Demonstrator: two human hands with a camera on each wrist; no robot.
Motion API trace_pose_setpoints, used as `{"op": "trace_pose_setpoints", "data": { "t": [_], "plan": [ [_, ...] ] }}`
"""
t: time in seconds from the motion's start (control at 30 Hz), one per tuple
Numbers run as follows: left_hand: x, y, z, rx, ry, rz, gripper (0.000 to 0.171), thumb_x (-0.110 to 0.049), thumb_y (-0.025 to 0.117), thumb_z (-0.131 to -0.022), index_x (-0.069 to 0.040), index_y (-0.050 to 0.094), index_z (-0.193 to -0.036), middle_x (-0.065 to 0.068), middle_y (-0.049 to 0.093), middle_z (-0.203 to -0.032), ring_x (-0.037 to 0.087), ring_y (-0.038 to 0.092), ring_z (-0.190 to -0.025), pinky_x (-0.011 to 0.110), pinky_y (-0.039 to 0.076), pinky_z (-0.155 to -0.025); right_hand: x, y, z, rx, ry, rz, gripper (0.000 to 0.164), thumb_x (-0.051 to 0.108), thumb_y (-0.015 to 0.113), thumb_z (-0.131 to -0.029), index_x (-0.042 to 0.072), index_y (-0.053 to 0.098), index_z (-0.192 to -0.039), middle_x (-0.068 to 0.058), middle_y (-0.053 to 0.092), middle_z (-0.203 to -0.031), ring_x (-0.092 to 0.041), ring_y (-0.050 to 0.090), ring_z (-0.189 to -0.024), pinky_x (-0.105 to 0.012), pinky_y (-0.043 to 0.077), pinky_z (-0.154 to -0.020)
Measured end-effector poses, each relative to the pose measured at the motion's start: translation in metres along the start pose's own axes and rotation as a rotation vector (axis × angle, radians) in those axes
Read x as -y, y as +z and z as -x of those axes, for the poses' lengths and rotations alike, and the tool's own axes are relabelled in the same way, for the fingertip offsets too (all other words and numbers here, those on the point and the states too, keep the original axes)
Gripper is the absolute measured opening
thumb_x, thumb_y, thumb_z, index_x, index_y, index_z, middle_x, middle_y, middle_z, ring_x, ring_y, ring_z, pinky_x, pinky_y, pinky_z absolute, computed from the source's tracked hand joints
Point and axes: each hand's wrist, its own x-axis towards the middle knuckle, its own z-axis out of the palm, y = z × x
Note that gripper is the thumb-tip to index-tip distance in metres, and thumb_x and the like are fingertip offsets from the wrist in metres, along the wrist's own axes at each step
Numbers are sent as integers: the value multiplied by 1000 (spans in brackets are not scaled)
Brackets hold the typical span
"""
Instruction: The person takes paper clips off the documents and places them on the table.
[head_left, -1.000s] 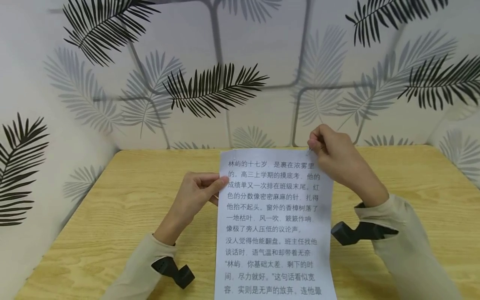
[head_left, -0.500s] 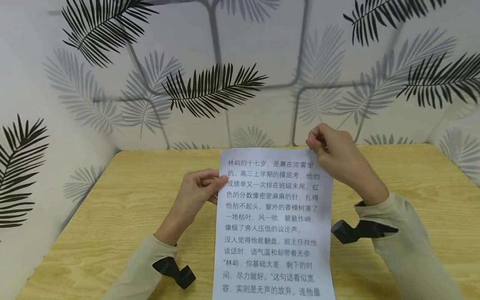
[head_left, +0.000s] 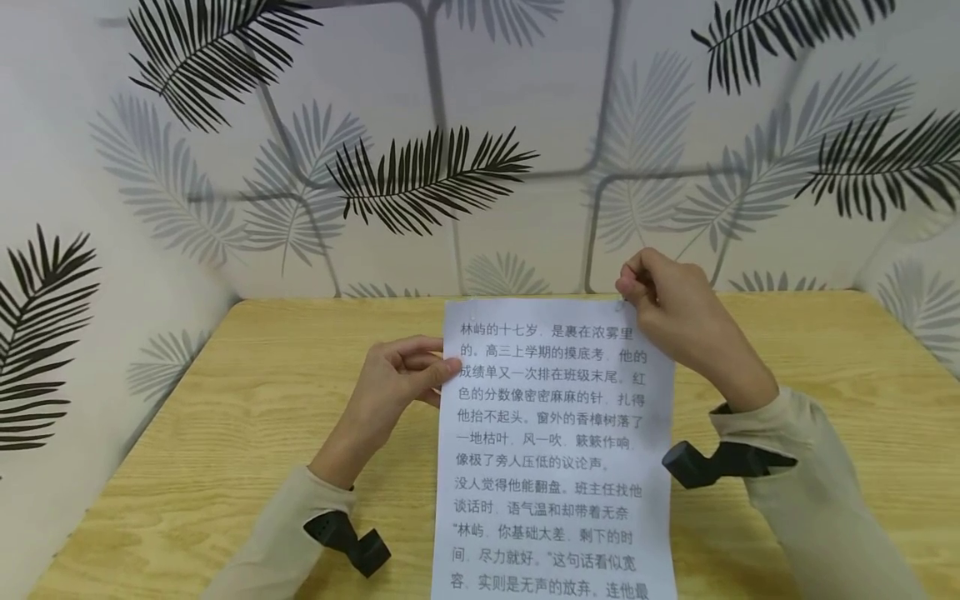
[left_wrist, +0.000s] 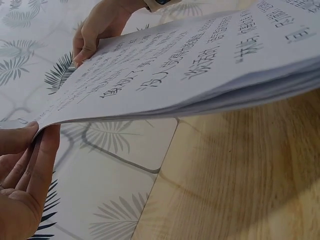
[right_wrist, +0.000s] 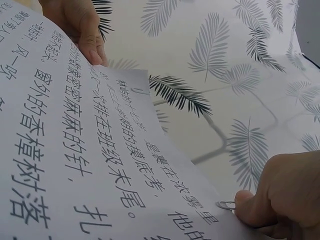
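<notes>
A stack of printed sheets (head_left: 555, 467) with large Chinese text is held up above the table. My left hand (head_left: 390, 387) pinches its left edge, thumb on the printed face and fingers behind, as the left wrist view shows. At the top right corner, my right hand (head_left: 675, 312) pinches the end of a metal paper clip (right_wrist: 226, 204) between thumb and curled fingers. The clip's other end lies on the paper. A second paper clip (right_wrist: 137, 91) sits on the top left corner. Several layers show along the stack's edge in the left wrist view.
The wood-grain table (head_left: 247, 400) extends on both sides of the paper. Behind it stands a pale wall (head_left: 525, 83) with a leaf pattern. A black wrist camera (head_left: 348, 542) is strapped on the left sleeve, another black camera (head_left: 720, 462) on the right.
The sheets have shifted slightly to the right and a little down in the head view. Both hands stay in nearly the same place and keep their grips.
</notes>
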Motion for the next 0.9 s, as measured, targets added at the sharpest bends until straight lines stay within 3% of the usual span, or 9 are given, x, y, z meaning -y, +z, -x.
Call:
{"op": "trace_pose_setpoints", "data": {
  "t": [0.1, 0.33, 0.73, 0.9],
  "plan": [
    [-1, 1, 1, 0, 2, 13, 31, 2, 67, -88, 10, 62, -117, 7, 73, -83, 18, 69, -68, 32, 58, -58, 1, 0, -1, 6, 12, 6, 7, 3, 49, -98, 1, 53, -92, -13, 58, -82, -23, 50, -69, -32, 37, -61],
    [-5, 3, 4, -29, -36, -2, 23, -1, 67, -88, 12, 66, -107, 15, 73, -88, 21, 70, -71, 32, 59, -59, 2, -1, 0, 7, 18, -3, 6, -1, 48, -96, 1, 52, -92, -15, 59, -85, -25, 50, -72, -33, 38, -63],
    [-1, 6, 0, -86, -86, 142, 27, 4, 65, -89, 19, 61, -112, 4, 73, -81, 16, 70, -69, 24, 56, -55, -1, -4, 0, 2, 33, -53, 7, 3, 48, -99, 1, 53, -94, -15, 60, -93, -24, 51, -80, -31, 38, -69],
    [-1, 8, 0, -104, -83, 152, 28, 5, 64, -89, 20, 60, -112, 3, 73, -79, 15, 69, -69, 24, 56, -55, -3, -5, -1, -12, 28, -61, 6, 2, 49, -98, 1, 53, -94, -15, 60, -92, -23, 51, -80, -27, 37, -68]
  ]
}}
